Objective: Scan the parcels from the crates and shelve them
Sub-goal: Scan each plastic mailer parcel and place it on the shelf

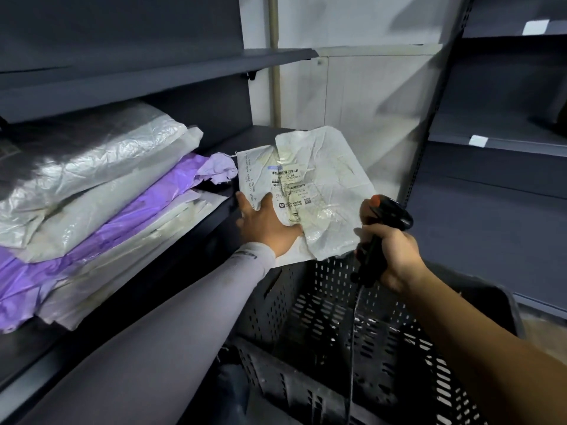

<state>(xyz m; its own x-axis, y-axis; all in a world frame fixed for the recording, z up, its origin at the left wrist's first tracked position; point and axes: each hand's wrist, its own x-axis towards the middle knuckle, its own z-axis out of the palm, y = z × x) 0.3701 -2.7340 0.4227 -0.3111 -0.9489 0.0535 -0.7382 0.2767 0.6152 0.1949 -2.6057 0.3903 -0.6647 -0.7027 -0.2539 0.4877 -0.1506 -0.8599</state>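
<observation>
fingers, left: left hand (267,223) spread wide, thumb on top of the white parcel (310,191), other fingers mostly hidden beneath; it holds the parcel's lower left edge.
fingers, right: right hand (391,253) curled round the black scanner (385,228), right of centre.
parcel: crumpled, label and barcodes face up, mid-frame, above the dark crate (352,332) and at the shelf (214,219) edge.
stack: silver, white and purple parcels (92,204) piled on that shelf, left of frame.
sleeve: grey, on the left arm.
</observation>
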